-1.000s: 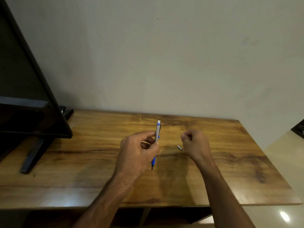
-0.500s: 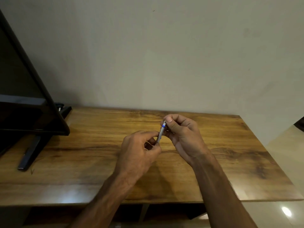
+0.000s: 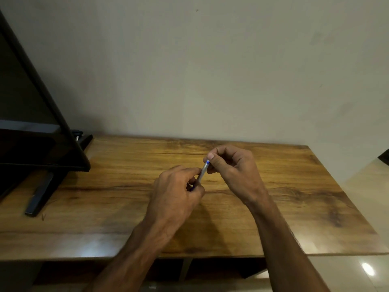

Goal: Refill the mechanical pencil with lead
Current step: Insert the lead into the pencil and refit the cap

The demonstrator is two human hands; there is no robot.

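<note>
Above table (image 3: pixel 294 186), curled fingers (image 3: pixel 213 160) pinch pencil (image 3: pixel 202 173).

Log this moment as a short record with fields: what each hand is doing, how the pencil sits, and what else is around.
left hand: grips the lower barrel of the mechanical pencil
right hand: pinches the pencil's upper end, by the blue band
pencil pose: tilted, upper end pointing away and to the right
lead: none visible
table: wooden, set against a plain wall
other: dark screen on a stand at the table's left end
</note>
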